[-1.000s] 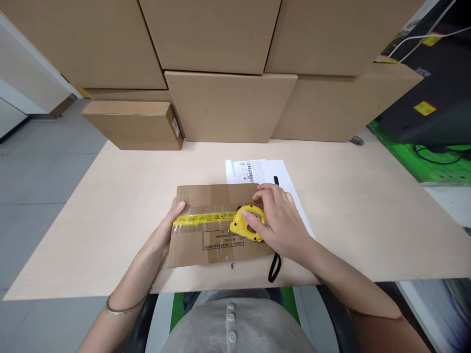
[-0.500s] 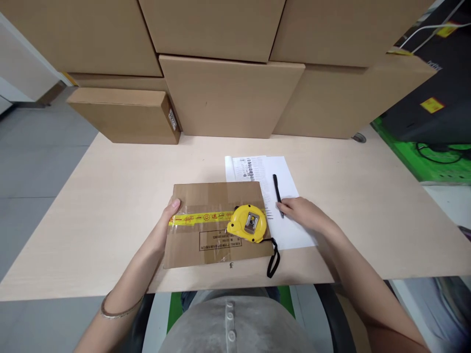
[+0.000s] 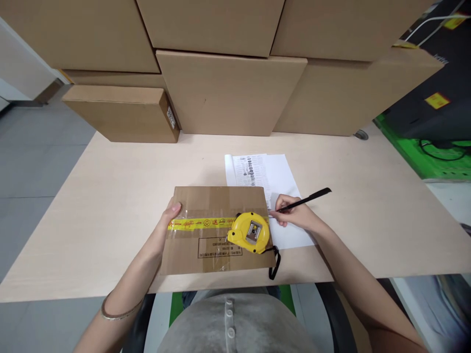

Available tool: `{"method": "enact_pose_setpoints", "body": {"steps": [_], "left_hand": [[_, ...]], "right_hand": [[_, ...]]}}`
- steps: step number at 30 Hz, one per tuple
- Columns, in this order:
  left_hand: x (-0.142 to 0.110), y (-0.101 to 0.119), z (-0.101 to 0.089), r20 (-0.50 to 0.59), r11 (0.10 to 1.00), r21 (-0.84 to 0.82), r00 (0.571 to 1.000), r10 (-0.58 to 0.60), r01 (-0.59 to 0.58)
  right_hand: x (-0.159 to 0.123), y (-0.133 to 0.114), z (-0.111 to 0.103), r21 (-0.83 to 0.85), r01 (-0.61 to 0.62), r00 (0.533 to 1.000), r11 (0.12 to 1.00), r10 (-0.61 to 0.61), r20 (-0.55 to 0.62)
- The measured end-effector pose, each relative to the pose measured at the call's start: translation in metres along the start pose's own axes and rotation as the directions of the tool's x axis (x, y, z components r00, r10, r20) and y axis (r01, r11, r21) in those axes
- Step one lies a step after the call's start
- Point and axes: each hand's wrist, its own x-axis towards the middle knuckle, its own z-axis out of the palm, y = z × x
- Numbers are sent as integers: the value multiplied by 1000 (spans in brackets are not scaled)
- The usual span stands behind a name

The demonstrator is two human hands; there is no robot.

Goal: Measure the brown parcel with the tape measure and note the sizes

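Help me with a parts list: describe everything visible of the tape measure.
The tape measure has a rounded yellow, plastic-looking case with a metal clip facing up. It lies flat on the cardboard box, near its right edge, over the printed tape; no blade is out. Its black strap trails past that edge. Neither left hand nor right hand touches it.

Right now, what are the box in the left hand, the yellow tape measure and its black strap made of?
The box looks like plain brown cardboard, with creases and shiny see-through tape on it. The tape measure seems to be smooth, hard plastic, with a shiny silver clip, probably metal. The strap bends like soft cord, maybe woven cloth.
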Motion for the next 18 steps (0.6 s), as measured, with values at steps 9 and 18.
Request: {"method": "enact_pose_setpoints", "body": {"steps": [9, 18], "left_hand": [[-2, -5, -1, -40, 999, 29, 999, -31, 32], [-1, -9, -3, -5, 998, 43, 999, -34, 34]], "right_hand": [[-5, 11, 23, -8, 97, 951, 995, -95, -293], [7, 11, 18, -16, 118, 945, 993, -117, -307]]}}
